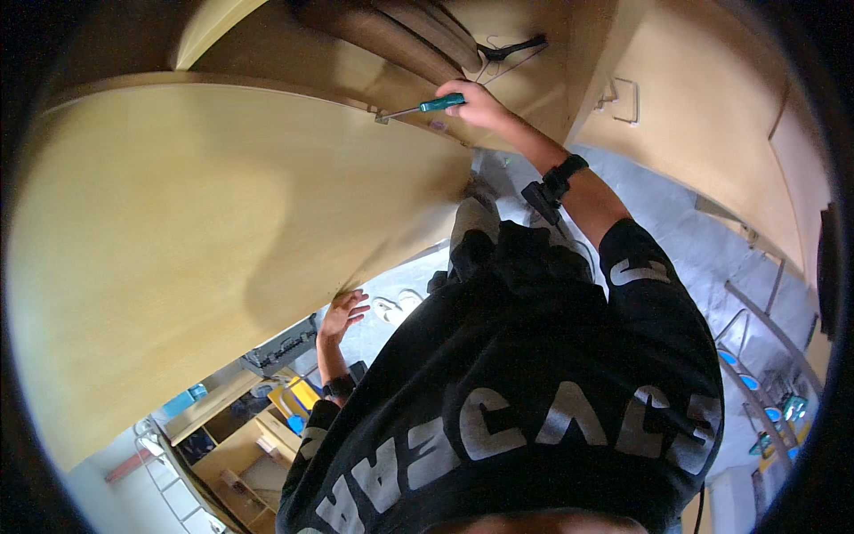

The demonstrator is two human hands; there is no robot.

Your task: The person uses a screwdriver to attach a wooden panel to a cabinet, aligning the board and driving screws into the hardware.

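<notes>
My right hand [480, 105] is closed around the green handle of a screwdriver [440, 103]. The shaft points left, and its tip meets a small metal fitting [382, 117] on the edge of a large pale wooden door [178, 214]. Lower down, my left hand [345, 313] is at the opposite edge of that door with its fingers apart and nothing visible in them. Whether its fingertips press on the wood, I cannot tell.
Beyond the door, a cabinet interior [534, 80] holds dark hanging clothes [391, 36] and a black hanger [511, 49]. Another wooden door [703, 116] with a metal handle [626, 101] stands at right. White slippers [398, 307], a black case [283, 345] and shelving [236, 454] lie lower left; metal rails [774, 325] are at right.
</notes>
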